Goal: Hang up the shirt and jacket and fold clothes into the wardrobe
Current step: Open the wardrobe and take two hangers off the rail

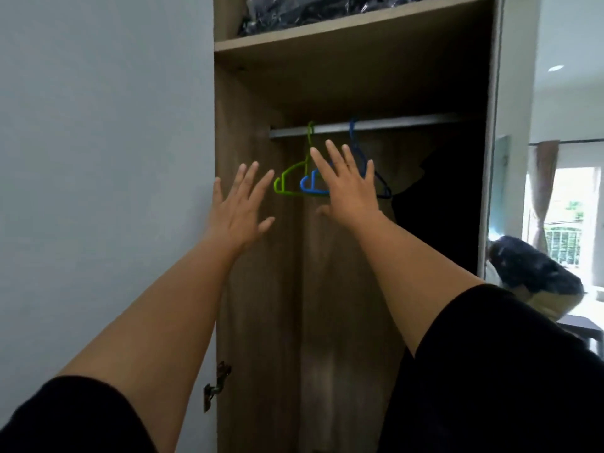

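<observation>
Nearest to me I see two black short sleeves at the bottom corners, and from them both bare forearms stretch up and forward into the tall brown wooden wardrobe (pixel 258 289). The arms are nearly straight, with the backs of the hands turned to the camera.

The left hand (pixel 237 207) is raised in front of the left inner wall of the wardrobe. Its fingers are spread and straight, the thumb points out to the right, and it holds nothing. The right hand (pixel 348 188) is a little higher and more to the right, also with straight fingers spread like a fan — it grasps nothing too. This hand covers the middle part of the hangers; I cannot tell if the palm touches them or is only in front.

Behind the hands, a thin green plastic hanger (pixel 289 178) and a thin blue plastic hanger (pixel 310 186) hang side by side from the grey metal rail (pixel 392 124), both bare. A darker blue hanger (pixel 382 188) shows just right of the right hand on the same rail. No shirt or jacket is visible on the rail.

Above the rail is a wooden shelf (pixel 327 31) with dark things in shiny clear plastic wrap (pixel 310 8) lying on it. Far at the right, outside the wardrobe, is a dark bundle (pixel 529 266) — too blurred to say more.
</observation>
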The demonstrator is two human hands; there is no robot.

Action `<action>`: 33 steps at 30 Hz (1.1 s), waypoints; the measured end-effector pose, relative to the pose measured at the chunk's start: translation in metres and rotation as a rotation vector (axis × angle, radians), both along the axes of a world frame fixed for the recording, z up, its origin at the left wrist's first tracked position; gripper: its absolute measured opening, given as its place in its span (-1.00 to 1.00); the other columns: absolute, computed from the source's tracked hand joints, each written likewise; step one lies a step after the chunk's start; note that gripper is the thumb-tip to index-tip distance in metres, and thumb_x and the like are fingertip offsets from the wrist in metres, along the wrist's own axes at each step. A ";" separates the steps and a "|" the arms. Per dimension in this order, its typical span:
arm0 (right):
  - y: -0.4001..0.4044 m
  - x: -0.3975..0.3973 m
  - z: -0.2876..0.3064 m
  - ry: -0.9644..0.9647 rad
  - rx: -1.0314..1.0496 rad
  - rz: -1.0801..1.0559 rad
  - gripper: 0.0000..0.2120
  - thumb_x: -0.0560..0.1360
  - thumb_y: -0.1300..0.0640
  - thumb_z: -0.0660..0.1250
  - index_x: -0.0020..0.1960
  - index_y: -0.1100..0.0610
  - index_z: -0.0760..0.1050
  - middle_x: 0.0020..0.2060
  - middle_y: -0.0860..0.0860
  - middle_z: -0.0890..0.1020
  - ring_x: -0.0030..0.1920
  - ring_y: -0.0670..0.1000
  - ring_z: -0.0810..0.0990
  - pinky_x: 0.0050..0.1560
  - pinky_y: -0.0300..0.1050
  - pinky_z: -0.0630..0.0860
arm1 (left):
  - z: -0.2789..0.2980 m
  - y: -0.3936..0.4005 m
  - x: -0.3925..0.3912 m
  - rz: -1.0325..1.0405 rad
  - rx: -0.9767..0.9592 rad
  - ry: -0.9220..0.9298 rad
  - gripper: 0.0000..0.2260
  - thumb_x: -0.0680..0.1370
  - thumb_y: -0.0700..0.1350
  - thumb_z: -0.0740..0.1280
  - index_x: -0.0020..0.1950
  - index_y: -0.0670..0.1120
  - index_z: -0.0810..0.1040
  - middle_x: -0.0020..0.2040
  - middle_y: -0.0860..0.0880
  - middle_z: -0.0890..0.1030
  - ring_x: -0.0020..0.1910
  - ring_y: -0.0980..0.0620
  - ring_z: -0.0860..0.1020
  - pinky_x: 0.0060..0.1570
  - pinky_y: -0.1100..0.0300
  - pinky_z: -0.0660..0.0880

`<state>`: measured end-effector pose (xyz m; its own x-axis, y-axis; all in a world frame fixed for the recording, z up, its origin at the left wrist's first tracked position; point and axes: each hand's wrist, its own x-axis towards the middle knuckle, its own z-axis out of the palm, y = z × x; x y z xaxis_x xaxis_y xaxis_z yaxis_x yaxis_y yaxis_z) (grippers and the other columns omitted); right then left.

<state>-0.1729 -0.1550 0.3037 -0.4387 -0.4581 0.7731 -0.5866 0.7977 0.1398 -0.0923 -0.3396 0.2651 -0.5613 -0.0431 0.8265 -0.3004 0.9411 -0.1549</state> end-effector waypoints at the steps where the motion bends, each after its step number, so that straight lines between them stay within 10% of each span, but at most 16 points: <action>1: -0.003 -0.008 0.004 0.006 0.016 0.000 0.00 0.43 0.00 0.43 0.52 -0.11 -0.29 0.53 -0.02 -0.25 0.53 0.08 -0.26 0.43 0.32 -0.17 | 0.007 -0.002 -0.009 0.009 -0.005 -0.003 -0.26 0.54 0.14 0.23 0.54 0.09 -0.18 0.56 -0.04 -0.17 0.53 -0.02 -0.19 0.43 -0.21 -0.15; 12: -0.039 -0.078 0.010 0.136 0.118 0.009 -0.12 0.46 0.09 0.39 0.53 -0.13 -0.15 0.55 -0.04 -0.18 0.53 0.04 -0.23 0.44 0.29 -0.20 | 0.037 -0.028 -0.093 -0.048 0.102 -0.123 -0.02 0.42 0.07 0.44 0.48 0.23 -0.32 0.55 -0.07 -0.24 0.53 -0.09 -0.15 0.41 -0.26 0.01; 23: -0.038 -0.105 -0.003 0.145 0.124 -0.042 -0.54 0.50 0.11 0.33 0.34 0.01 0.25 0.55 -0.03 -0.05 0.54 0.04 -0.16 0.46 0.26 -0.13 | 0.043 -0.027 -0.140 -0.129 0.111 -0.123 0.01 0.40 -0.21 0.47 0.53 0.14 -0.23 0.55 -0.16 -0.14 0.30 -0.24 0.41 0.12 -0.06 0.46; 33: -0.031 -0.111 -0.009 0.138 0.134 -0.018 -0.57 0.52 0.16 0.30 0.34 0.02 0.26 0.51 0.00 0.16 0.54 0.06 -0.04 0.46 0.24 -0.04 | 0.044 -0.034 -0.153 -0.141 0.239 -0.174 -0.13 0.49 -0.15 0.40 0.55 0.00 -0.18 0.29 -0.25 0.36 0.22 -0.26 0.44 0.15 -0.07 0.40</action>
<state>-0.2834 -0.1858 0.2943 -0.3419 -0.5545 0.7587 -0.5407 0.7764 0.3238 -0.2449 -0.3740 0.3091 -0.7071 -0.1357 0.6939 -0.1526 0.9876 0.0377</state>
